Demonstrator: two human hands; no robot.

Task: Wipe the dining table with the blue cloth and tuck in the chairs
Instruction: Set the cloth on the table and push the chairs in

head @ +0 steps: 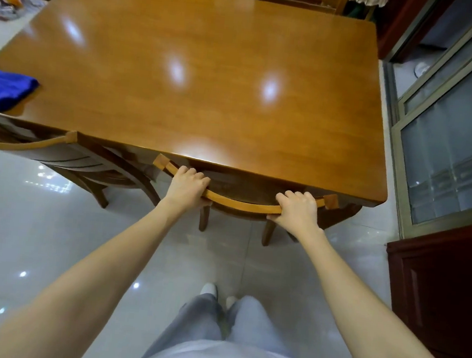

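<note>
One chair (241,206) held by left hand (187,187), right hand (298,210).

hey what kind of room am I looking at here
Most likely a home dining room: a wooden dining table with matching chairs pushed under it, a glossy tiled floor, and a glass-fronted cabinet alongside.

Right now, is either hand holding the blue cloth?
No, left hand and right hand grip the chair rail; the blue cloth lies on the table.

glossy wooden dining table (200,60) bears a blue cloth (4,87) at its left edge.
</note>
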